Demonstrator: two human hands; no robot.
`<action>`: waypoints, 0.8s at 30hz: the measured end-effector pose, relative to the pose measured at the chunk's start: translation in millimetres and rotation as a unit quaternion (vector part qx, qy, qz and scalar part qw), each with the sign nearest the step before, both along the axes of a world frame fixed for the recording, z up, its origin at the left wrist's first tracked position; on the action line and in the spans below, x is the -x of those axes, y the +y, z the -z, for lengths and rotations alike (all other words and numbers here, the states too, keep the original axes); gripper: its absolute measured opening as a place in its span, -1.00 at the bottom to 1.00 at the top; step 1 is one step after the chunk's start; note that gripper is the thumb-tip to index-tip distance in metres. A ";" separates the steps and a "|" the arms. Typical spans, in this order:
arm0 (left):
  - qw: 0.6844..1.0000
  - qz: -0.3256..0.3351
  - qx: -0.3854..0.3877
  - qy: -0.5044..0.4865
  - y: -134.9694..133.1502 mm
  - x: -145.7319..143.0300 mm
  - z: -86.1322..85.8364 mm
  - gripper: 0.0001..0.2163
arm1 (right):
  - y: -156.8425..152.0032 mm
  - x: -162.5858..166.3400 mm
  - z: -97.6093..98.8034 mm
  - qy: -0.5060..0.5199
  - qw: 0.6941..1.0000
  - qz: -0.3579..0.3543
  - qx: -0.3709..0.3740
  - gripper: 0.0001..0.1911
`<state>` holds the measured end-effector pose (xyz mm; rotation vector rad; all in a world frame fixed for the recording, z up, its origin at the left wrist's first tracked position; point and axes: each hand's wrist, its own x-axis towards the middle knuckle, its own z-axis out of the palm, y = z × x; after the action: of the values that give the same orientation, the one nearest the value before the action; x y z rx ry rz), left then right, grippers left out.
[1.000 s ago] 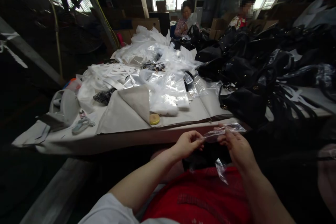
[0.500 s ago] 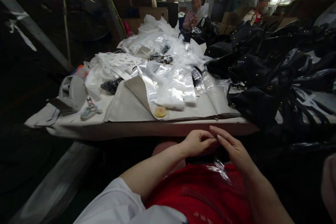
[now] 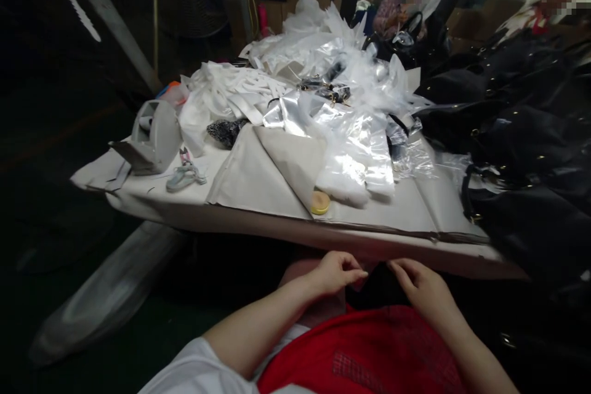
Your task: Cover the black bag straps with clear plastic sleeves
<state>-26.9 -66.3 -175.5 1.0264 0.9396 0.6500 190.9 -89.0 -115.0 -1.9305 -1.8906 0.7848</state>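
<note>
My left hand (image 3: 338,272) is above my lap at the front of the table, thumb and fingers pinched together; whatever is between its tips is too small to make out. To the right, my right hand (image 3: 421,286) has its fingers closed at the upper edge of a dark, soft-looking black piece (image 3: 382,288). That piece lies between the two hands, over the red apron (image 3: 369,345), and its kind is hard to tell in the shadow. A gap separates the fingertips of the two hands.
Clear plastic bags (image 3: 344,175) lie heaped on the table. Black handbags (image 3: 521,166) pile up at the right. A tape dispenser (image 3: 157,141), small snips (image 3: 184,177) and a yellow round tin (image 3: 320,202) sit along the near side. A co-worker (image 3: 392,15) sits behind.
My hands, which were touching at the fingertips, have moved apart. The black piece now shows between them, and the shiny clear strip on the apron is out of sight. The view has turned left.
</note>
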 end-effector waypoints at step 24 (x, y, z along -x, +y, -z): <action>0.997 0.000 -0.074 -0.008 8.9 2.1 -65.8 -0.70 | 2.3 21.1 -44.4 0.256 0.955 0.110 -0.102 -0.58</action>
<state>-29.0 -57.3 -109.8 1.1504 0.8871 0.7342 169.8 -86.7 -70.6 -1.5804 -1.3630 0.8762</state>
